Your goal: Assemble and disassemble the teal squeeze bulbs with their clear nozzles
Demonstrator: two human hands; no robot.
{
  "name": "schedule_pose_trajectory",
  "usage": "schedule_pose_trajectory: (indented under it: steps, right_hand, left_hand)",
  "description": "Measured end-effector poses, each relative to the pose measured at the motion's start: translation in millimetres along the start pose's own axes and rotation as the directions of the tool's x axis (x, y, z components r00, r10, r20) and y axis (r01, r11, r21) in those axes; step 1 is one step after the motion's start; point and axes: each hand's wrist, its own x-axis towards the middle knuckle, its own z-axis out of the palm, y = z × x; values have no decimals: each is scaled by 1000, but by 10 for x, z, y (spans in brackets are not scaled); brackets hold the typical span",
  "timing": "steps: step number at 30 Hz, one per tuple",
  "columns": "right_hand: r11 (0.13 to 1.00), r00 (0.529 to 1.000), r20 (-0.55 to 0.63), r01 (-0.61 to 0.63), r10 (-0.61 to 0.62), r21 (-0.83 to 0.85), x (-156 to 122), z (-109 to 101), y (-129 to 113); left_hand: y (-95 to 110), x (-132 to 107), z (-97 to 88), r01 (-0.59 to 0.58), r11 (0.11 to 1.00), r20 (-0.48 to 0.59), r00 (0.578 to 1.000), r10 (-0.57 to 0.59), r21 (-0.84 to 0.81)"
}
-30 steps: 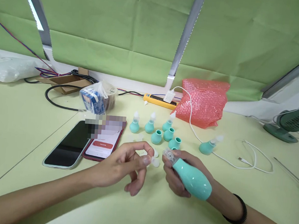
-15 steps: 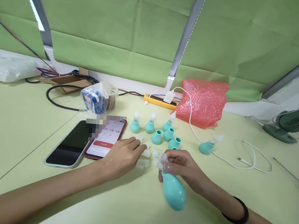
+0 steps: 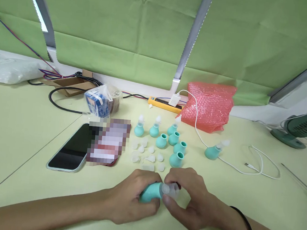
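Note:
My left hand (image 3: 129, 200) is wrapped round a teal rubber squeeze bulb (image 3: 151, 192), held on its side above the near part of the table. A clear plastic tube piece (image 3: 173, 190) sits at the bulb's neck, pointing right. The thumb and fingers of my right hand (image 3: 195, 203) close round this clear piece. Just beyond my hands lie several small translucent parts (image 3: 150, 158). Behind them are open teal bulbs without tops (image 3: 176, 160). Farther back, teal bulbs with clear tops and white tips (image 3: 139, 128) stand upright. Another topped bulb (image 3: 212, 152) leans on the right.
Two phones, one dark-screened (image 3: 69, 151) and one red-edged (image 3: 111, 140), lie at left. Along the back are a bagged blue packet (image 3: 98, 102), a yellow power strip (image 3: 161, 104) and red bubble wrap (image 3: 209, 107). A white cable (image 3: 231, 166), screwdriver (image 3: 296, 177) and green fan (image 3: 301, 126) are at right.
My left hand has left the small parts and taken hold of the bulb's body. The bulb has turned from hanging downward to lying sideways; my right hand stays at its clear end.

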Motion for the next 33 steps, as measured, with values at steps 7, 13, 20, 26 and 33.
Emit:
schedule_pose_trajectory:
  steps: [7, 13, 20, 26, 33]
  right_hand:
    - [803, 878, 220, 478, -425, -355, -93, 216, 171]
    - [911, 925, 152, 373, -349, -177, -189, 393, 167]
    - [972, 989, 46, 129, -141, 198, -154, 388, 106]
    - [894, 972, 214, -178, 95, 410, -144, 343, 77]
    - [764, 926, 286, -367, 246, 530, -187, 378, 106]
  left_hand:
    - [-152, -56, 225, -232, 899, 145, 971, 191, 370]
    - [-245, -69, 293, -369, 749, 187, 929, 321, 550]
    - [-255, -82, 255, -348, 872, 171, 936, 307, 343]
    - [-265, -74, 232, -295, 933, 178, 949, 260, 208]
    - [-245, -67, 257, -284, 939, 154, 954, 257, 192]
